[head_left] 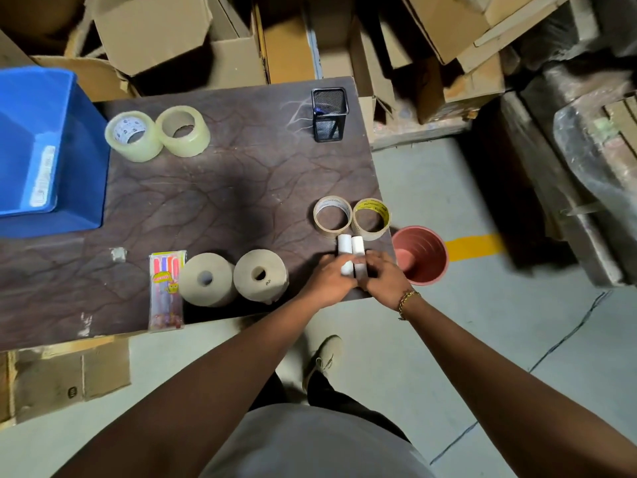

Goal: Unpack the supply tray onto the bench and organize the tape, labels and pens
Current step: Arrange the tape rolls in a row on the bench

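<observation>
Two small white label rolls [351,248] lie side by side near the bench's right front corner. My left hand [331,276] holds the left roll and my right hand [384,276] holds the right one, fingers curled over their near ends. Just beyond them sit two brown tape rolls [351,217]. Two clear tape rolls [157,136] stand at the back left. Two grey paper rolls [234,277] rest at the front, beside a packet of pens [167,291]. A black mesh pen holder [330,113] stands at the back right. The blue supply tray [79,160] sits at the left.
The dark wooden bench [206,201] ends just right of my hands. A pink bucket [420,255] stands on the floor by that corner. Cardboard boxes [241,36] crowd the space behind the bench. Wrapped goods [586,167] fill the right side.
</observation>
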{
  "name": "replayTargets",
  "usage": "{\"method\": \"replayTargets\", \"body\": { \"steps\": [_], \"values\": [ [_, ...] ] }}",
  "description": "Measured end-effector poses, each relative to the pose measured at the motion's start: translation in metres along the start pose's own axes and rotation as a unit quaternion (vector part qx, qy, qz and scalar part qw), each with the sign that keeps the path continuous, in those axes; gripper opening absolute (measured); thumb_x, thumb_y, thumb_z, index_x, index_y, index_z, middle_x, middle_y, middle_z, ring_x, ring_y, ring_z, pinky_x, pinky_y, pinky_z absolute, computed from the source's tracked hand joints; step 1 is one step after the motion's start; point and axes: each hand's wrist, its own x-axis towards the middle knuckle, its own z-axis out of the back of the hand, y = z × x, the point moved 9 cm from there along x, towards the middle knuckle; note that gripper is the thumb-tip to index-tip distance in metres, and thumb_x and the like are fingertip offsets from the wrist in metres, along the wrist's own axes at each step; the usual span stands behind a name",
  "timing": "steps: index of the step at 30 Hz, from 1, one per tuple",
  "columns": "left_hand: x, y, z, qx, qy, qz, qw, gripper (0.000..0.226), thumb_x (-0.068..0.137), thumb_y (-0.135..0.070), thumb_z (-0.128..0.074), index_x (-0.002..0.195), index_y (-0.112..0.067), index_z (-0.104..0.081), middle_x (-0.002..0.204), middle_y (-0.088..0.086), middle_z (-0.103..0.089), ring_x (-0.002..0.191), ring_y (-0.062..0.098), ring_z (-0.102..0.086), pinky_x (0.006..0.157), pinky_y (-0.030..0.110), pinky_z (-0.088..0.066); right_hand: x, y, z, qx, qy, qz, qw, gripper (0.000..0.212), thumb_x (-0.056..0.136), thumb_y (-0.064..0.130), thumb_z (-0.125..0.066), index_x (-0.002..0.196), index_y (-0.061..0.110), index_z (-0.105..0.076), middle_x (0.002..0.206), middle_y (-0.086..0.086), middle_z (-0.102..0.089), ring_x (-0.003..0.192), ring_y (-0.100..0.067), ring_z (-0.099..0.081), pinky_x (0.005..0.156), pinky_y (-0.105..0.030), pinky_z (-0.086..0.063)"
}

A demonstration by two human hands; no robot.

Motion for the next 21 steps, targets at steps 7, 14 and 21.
{"method": "replayTargets", "body": {
  "steps": [7, 14, 21],
  "values": [
    [-0.006, 0.012, 0.009, 0.042, 0.005, -0.003, 0.999, 0.068, 0.085, -0.023, -0.065, 0.148, -0.033, -0.040, 0.151, 0.003, -0.036, 0.134, 0.021, -0.044, 0.107, 0.028, -0.040, -0.012, 0.013, 0.011, 0.004, -0.034, 0.021, 0.999, 0.047, 0.079, 0.015, -0.068, 0.125, 0.020, -0.059, 0.138, -0.004, -0.045, 0.124, -0.024, -0.051, 0.103, -0.027, -0.039],
    [-0.077, -0.001, 0.098, 0.175, -0.236, -0.175, 0.940, 0.041, 0.078, -0.022, -0.056, 0.117, -0.024, -0.065, 0.111, -0.003, -0.061, 0.097, 0.022, -0.060, 0.086, 0.034, -0.048, -0.021, 0.100, -0.015, -0.085, -0.055, 0.180, 0.978, 0.055, 0.078, 0.023, -0.063, 0.132, 0.022, -0.051, 0.133, -0.003, -0.045, 0.120, -0.025, -0.048, 0.100, -0.036, -0.043],
    [-0.121, 0.098, 0.189, 0.245, -0.337, 0.021, 0.909, 0.080, 0.066, -0.045, -0.064, 0.142, -0.027, -0.044, 0.144, 0.005, -0.040, 0.130, 0.031, -0.036, 0.101, 0.048, -0.037, -0.004, 0.155, -0.101, -0.168, 0.074, 0.205, 0.961, 0.105, 0.061, 0.062, -0.071, 0.147, 0.033, -0.020, 0.149, -0.001, -0.028, 0.130, -0.032, -0.045, 0.103, -0.046, -0.045]
  ]
}}
